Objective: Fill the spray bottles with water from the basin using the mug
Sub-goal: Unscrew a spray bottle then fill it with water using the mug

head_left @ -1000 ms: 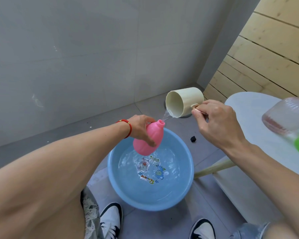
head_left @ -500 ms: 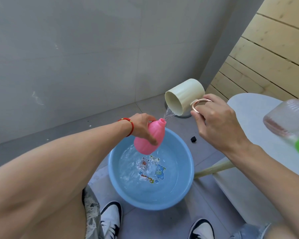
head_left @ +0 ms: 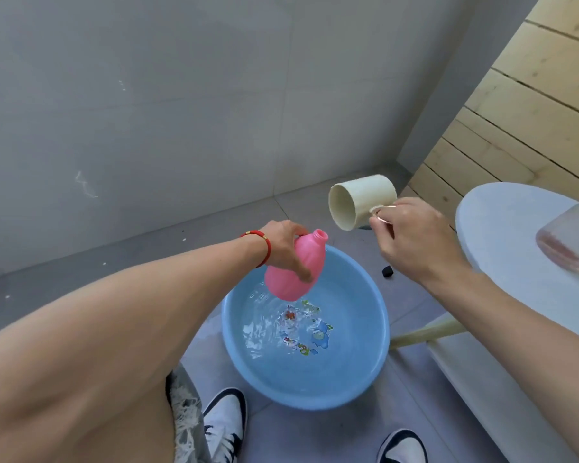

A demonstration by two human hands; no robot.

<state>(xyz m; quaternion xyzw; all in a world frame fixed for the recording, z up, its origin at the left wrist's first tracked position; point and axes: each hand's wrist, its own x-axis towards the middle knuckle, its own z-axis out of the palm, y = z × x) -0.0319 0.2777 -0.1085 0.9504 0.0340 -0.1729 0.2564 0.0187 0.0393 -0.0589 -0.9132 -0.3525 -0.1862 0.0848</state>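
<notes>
The pink spray bottle (head_left: 295, 267) is gripped by the left hand (head_left: 283, 250), fingers and thumb curled round its body; it is held tilted, its uncapped neck pointing up and to the right, above the blue basin (head_left: 378, 345). The cream mug (head_left: 360, 202) is held by its handle in the right hand (head_left: 411, 243), fingers curled; it is tipped on its side with the mouth facing left, just beside and above the bottle's neck, not touching it. No stream of water can be made out between them. Rippled water and a cartoon print are seen in the basin, which stands on the grey tiled floor (head_left: 147, 262). A clear bottle (head_left: 572, 238) at the right edge is blurred and cut off, over a white round surface (head_left: 502, 222). Grey wall tiles and pale wooden planks (head_left: 532, 111) are seen behind.
</notes>
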